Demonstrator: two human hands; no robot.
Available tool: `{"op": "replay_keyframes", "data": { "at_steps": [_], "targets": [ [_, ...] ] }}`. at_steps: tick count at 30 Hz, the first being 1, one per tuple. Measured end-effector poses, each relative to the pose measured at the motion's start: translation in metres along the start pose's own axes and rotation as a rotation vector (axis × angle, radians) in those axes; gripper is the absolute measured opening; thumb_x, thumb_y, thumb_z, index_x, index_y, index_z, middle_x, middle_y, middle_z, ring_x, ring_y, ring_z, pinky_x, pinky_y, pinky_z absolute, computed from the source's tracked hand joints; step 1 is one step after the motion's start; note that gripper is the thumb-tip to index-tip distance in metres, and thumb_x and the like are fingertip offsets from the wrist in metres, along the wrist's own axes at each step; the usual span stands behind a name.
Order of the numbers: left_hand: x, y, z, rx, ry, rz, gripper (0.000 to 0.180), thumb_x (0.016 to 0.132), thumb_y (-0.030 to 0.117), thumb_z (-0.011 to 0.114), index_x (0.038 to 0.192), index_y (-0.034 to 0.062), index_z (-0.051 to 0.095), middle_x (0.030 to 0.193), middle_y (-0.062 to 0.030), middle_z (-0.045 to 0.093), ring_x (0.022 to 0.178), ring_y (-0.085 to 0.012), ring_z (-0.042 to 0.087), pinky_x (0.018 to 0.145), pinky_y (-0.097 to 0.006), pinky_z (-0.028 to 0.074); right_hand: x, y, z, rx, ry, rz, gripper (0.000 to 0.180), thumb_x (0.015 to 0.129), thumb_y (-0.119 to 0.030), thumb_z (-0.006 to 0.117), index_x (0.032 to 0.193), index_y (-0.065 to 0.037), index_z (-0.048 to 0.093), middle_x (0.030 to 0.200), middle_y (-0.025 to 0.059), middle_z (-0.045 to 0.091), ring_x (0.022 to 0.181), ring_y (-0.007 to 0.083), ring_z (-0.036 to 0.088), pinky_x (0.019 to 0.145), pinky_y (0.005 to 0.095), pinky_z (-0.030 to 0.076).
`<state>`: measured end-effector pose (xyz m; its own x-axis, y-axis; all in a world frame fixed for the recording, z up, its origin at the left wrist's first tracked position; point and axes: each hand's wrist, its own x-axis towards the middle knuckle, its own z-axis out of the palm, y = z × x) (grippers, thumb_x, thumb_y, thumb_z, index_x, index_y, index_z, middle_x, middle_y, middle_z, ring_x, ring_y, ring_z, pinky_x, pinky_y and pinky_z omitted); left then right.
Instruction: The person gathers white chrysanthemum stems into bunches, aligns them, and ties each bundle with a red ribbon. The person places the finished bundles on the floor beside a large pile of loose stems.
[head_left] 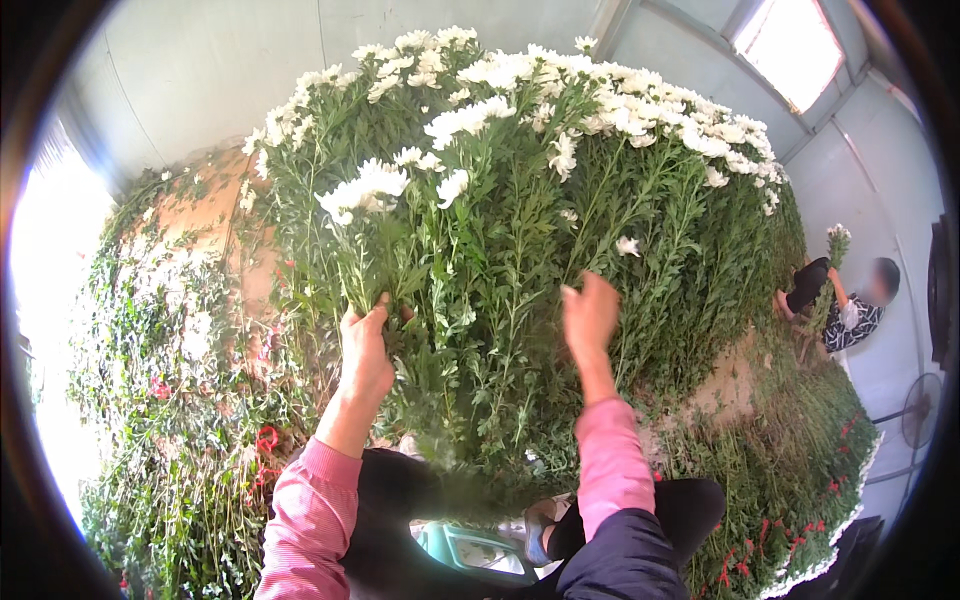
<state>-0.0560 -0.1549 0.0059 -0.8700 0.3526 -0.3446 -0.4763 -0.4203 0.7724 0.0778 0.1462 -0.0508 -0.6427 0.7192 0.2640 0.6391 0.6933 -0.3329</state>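
Gripping white-flowered stems (366, 262) — left fingers (374, 318), thumb uppermost.

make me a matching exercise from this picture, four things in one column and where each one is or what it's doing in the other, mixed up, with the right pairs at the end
Things
1. the person's bare left hand
2. pale green plastic frame
3. round wire-caged fan
4. bright four-sided window

Places and states
A. at the far right, below mid-height
B. toward the top right corner
C. holding a bunch of white flowers on leafy green stems
D. at the lower edge, near the middle

Pairs: 1-C, 2-D, 3-A, 4-B
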Motion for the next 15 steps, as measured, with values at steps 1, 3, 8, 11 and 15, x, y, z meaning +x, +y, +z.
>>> {"op": "replay_keyframes", "data": {
  "at_steps": [1,3,8,11,15],
  "targets": [
    [-0.001,-0.001,0.015,-0.004,-0.009,0.025,0.013,0.096,0.005,0.051,0.107,0.0052,0.058,0.090,-0.0080,0.063,0.075,-0.0188,0.063,0.059,-0.038,0.060,0.008,-0.023,0.031,0.145,0.099,-0.061,0.060,0.083,-0.039,0.076,0.126,-0.002,0.056,0.109,0.0200,0.067,0.103,0.0347,0.063,0.088,0.0475,0.051],
    [0.003,-0.006,0.023,-0.010,-0.018,0.052,0.014,0.096,0.005,0.050,0.108,0.0049,0.058,0.090,-0.0098,0.064,0.073,-0.0208,0.063,0.060,-0.039,0.059,0.018,-0.100,0.055,0.134,0.084,-0.108,0.067,0.077,-0.042,0.081,0.125,-0.003,0.056,0.128,0.0255,0.053,0.118,0.0388,0.053,0.091,0.0529,0.050],
    [0.014,-0.025,0.039,-0.082,-0.017,0.035,0.016,0.094,0.003,0.049,0.108,0.0030,0.057,0.090,-0.0122,0.065,0.073,-0.0236,0.065,0.062,-0.042,0.059,0.038,-0.103,0.083,0.185,0.006,0.032,0.054,0.074,-0.011,0.078,0.121,0.000,0.055,0.138,0.0224,0.039,0.123,0.0400,0.047,0.090,0.0475,0.054],
    [0.017,-0.012,0.014,-0.032,0.043,0.059,0.016,0.094,0.002,0.051,0.106,0.0047,0.061,0.095,-0.0071,0.064,0.075,-0.0197,0.063,0.058,-0.036,0.056,0.025,-0.096,0.039,0.398,0.054,-0.106,0.047,0.078,-0.004,0.071,0.121,0.002,0.054,0.132,0.0216,0.045,0.113,0.0383,0.057,0.093,0.0432,0.053],
    [0.013,-0.015,0.033,-0.048,-0.015,0.054,0.016,0.094,0.004,0.053,0.108,0.0057,0.061,0.094,-0.0068,0.064,0.075,-0.0197,0.064,0.059,-0.036,0.056,0.016,0.011,0.007,0.456,0.083,-0.027,0.041,0.089,-0.016,0.066,0.124,0.004,0.056,0.127,0.0243,0.057,0.116,0.0413,0.055,0.099,0.0445,0.046]
  ]
}}
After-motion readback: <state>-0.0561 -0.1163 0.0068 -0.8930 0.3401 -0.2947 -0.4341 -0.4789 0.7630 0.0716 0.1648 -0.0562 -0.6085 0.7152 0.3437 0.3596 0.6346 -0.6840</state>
